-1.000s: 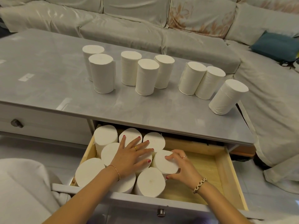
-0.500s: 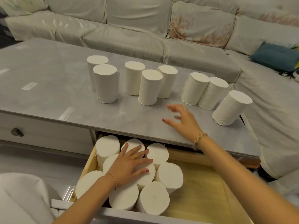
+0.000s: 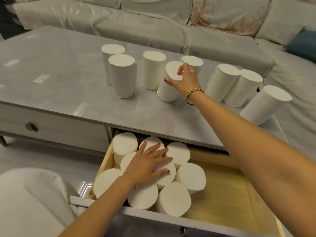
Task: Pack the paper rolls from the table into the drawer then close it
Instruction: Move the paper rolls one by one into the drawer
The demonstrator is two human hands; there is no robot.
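Several white paper rolls stand on the grey table [image 3: 68, 86]. My right hand [image 3: 185, 81] grips the top of the middle paper roll [image 3: 166, 90], which tilts toward me. The wooden drawer [image 3: 227, 194] is pulled open below the table edge. Its left half holds several upright packed rolls [image 3: 174, 198]. My left hand [image 3: 148, 164] lies flat on top of these rolls, fingers spread. The drawer's right half shows bare wood.
A pale sofa [image 3: 145, 28] runs behind and to the right of the table, with a blue cushion [image 3: 302, 43] on it. A shut drawer with a dark knob [image 3: 31, 127] is at the left. White cloth [image 3: 29, 202] lies at the lower left.
My right hand left the drawer, reached over the table and took hold of the middle roll, tipping it. My left hand stayed flat on the packed rolls.
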